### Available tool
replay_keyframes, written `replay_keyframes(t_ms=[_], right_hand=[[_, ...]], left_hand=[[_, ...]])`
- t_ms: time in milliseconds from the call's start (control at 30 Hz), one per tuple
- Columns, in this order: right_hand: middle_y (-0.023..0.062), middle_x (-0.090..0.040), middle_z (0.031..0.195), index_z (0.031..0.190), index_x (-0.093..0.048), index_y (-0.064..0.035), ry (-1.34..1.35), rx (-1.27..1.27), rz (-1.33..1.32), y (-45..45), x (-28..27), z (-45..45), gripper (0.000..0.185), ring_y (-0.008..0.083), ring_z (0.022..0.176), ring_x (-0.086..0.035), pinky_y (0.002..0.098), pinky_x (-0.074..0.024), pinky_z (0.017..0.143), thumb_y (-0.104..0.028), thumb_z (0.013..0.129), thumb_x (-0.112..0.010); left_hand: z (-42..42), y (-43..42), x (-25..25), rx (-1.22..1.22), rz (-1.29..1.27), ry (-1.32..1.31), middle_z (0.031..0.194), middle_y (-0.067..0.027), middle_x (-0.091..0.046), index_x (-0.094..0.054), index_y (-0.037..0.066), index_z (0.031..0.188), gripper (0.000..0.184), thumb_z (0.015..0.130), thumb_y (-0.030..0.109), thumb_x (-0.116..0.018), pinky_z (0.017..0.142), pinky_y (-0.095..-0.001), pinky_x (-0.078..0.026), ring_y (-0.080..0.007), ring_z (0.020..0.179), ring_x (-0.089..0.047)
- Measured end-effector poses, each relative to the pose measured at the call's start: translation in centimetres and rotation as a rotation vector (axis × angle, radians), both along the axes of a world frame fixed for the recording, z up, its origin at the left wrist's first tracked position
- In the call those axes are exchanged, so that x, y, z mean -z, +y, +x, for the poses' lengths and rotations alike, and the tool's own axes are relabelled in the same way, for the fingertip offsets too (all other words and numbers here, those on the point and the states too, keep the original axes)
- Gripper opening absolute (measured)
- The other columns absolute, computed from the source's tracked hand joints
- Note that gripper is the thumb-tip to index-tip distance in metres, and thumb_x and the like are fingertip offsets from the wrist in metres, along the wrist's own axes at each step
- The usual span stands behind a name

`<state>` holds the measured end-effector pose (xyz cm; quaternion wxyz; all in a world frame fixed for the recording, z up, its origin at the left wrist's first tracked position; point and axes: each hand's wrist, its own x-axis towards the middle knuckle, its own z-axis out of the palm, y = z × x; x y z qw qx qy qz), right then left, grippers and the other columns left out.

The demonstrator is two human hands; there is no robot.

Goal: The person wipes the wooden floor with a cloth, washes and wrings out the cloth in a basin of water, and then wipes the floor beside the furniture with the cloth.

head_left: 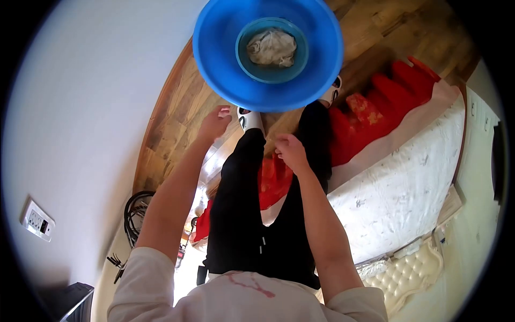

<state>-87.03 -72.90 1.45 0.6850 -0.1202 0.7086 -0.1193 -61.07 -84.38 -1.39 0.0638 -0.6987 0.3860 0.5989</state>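
A large blue basin (pixel 214 64) is in front of me, above my feet. Inside it sits a smaller teal basin (pixel 244 63) holding a crumpled off-white cloth (pixel 272 47), which looks wet. My left hand (pixel 215 122) hovers just below the big basin's left rim, fingers loosely bent and slightly apart, with nothing visible in it. Between my knees, lower than the rim, my right hand (pixel 291 153) hangs with its fingers half curled; I see no object in them. Neither hand touches a basin.
Wooden floor (pixel 177 104) lies around my slippers (pixel 250 119). On the right stand a bed with a pale patterned mattress (pixel 397 188) and red fabric (pixel 370 110) along its side. A white wall (pixel 102 107) with a socket (pixel 39 220) and coiled black cables (pixel 137 212) are on the left.
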Motion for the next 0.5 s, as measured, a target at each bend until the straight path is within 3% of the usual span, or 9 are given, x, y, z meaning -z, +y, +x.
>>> replay_keyframes(t_ms=[133,200,267,367,467,500], right_hand=[[0.0156,-0.069,0.104,0.117,-0.062,-0.0019,-0.083,-0.221,-0.013,-1.7,3.4,-2.0,0.035,0.0273,0.097,-0.067,0.0354,-0.0513,0.087,-0.018,0.086,-0.059],[0.0176,-0.068,0.105,0.119,-0.061,-0.0021,-0.058,-0.441,-0.084,-1.7,6.0,-3.3,0.036,0.031,0.1,-0.066,0.0375,-0.051,0.09,-0.019,0.086,-0.059],[0.0197,-0.067,0.106,0.119,-0.06,-0.0015,-0.129,-0.514,-0.037,-3.4,6.2,-5.8,0.039,0.0352,0.105,-0.064,0.0401,-0.0494,0.095,-0.023,0.087,-0.061],[0.0167,-0.068,0.101,0.121,-0.059,-0.0018,-0.039,-0.777,0.046,-2.3,8.5,-8.7,0.039,0.03,0.097,-0.066,0.0369,-0.0508,0.087,-0.022,0.088,-0.064],[0.0216,-0.061,0.118,0.122,-0.056,-0.0017,-0.03,-0.957,0.069,-8.7,7.4,-10.0,0.041,0.0398,0.107,-0.06,0.047,-0.0488,0.092,-0.025,0.089,-0.061],[0.0218,-0.06,0.119,0.123,-0.055,-0.0016,-0.071,-0.857,0.007,-10.8,7.8,-9.8,0.042,0.0407,0.107,-0.06,0.0477,-0.0487,0.092,-0.025,0.089,-0.06]], left_hand=[[-5.7,-3.9,1.1,0.274,-0.141,-0.142,0.122,-0.0115,-0.065,-0.058,0.015,0.13,0.049,0.084,0.031,-0.062,0.092,-0.0387,-0.051,-0.0275,0.107,-0.064],[-8.8,-5.2,4.3,0.152,-0.136,-0.087,0.128,-0.016,-0.062,-0.057,0.012,0.133,0.054,0.083,0.032,-0.064,0.099,-0.0407,-0.047,-0.0299,0.116,-0.06],[-12.0,-6.9,8.6,0.201,-0.209,-0.099,0.137,-0.0174,-0.054,-0.054,0.01,0.136,0.057,0.084,0.032,-0.063,0.105,-0.0422,-0.043,-0.0332,0.124,-0.054],[-15.3,-9.1,16.2,0.3,-0.17,-0.131,0.153,-0.0148,-0.035,-0.041,0.013,0.146,0.068,0.084,0.033,-0.063,0.11,-0.0449,-0.037,-0.0377,0.137,-0.039],[-17.9,-9.1,22.7,0.35,-0.271,-0.323,0.161,-0.0092,-0.017,-0.026,0.017,0.153,0.08,0.084,0.034,-0.064,0.112,-0.0452,-0.036,-0.0401,0.143,-0.026],[-18.5,-9.4,24.1,0.316,-0.249,-0.354,0.162,-0.0084,-0.016,-0.023,0.018,0.154,0.082,0.085,0.035,-0.064,0.113,-0.0452,-0.034,-0.0397,0.144,-0.023]])
